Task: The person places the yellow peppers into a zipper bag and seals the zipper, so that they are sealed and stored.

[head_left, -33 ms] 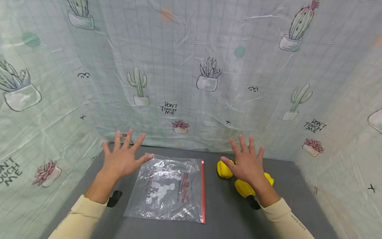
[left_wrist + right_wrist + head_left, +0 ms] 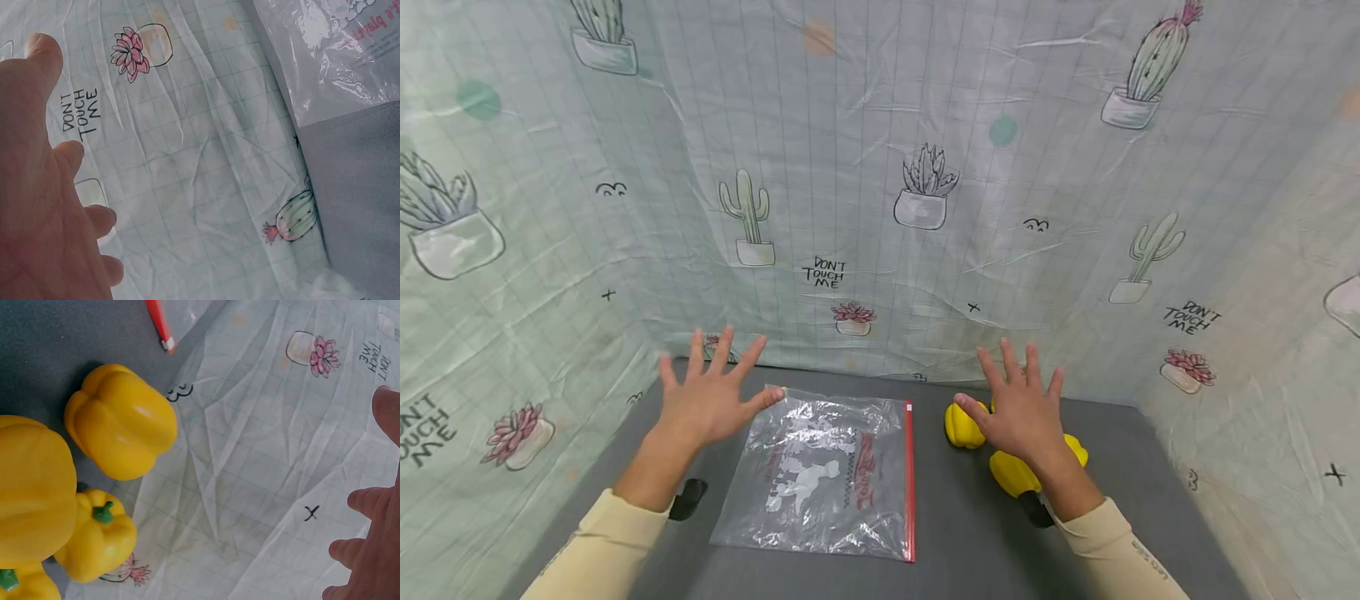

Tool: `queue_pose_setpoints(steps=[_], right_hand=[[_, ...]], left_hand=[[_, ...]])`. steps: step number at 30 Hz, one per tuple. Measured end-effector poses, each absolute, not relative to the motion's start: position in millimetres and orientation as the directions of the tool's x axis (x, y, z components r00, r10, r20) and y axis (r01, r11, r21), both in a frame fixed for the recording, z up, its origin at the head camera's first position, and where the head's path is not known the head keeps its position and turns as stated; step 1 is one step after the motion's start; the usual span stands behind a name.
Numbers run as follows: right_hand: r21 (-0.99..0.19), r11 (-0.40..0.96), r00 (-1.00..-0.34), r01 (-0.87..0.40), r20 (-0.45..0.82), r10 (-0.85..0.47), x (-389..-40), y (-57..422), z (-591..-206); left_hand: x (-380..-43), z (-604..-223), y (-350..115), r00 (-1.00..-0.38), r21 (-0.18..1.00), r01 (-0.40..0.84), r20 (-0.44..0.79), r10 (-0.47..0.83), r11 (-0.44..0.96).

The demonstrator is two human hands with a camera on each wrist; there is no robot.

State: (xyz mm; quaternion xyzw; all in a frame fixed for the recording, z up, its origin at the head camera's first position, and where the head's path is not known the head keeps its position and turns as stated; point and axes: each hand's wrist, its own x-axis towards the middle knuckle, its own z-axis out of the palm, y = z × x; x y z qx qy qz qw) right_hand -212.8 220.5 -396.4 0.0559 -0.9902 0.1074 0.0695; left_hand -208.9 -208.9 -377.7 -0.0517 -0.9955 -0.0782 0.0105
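The left hand (image 2: 707, 404) and right hand (image 2: 1021, 417) had straight, spread fingers. The clear bag (image 2: 816, 500) lay at the left hand's four o'clock; yellow peppers (image 2: 1013, 473) lay at the bag's three o'clock.

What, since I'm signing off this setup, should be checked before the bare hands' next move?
1. Left hand free: ok, fingers spread, holding nothing.
2. Right hand free: ok, fingers spread, holding nothing.
3. Clear plastic bag with red printing laid out flat: ok, on the dark grey tabletop.
4. Its straight red closure strip unsealed: cannot tell.
5. Glossy, lobed yellow bell peppers apart from the bag: ok.
6. Every pepper fully visible from the head: not ok, the right hand and forearm hide parts.
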Motion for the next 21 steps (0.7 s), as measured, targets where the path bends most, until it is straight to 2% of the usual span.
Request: queue_pose_setpoints(steps=[21], right_hand=[[-0.210,0.963,-0.979,-0.169,0.146,-0.140,-192,210,-385]], left_hand=[[-193,-371,-189,-0.992,0.160,0.127,0.027,0.124,0.979]])
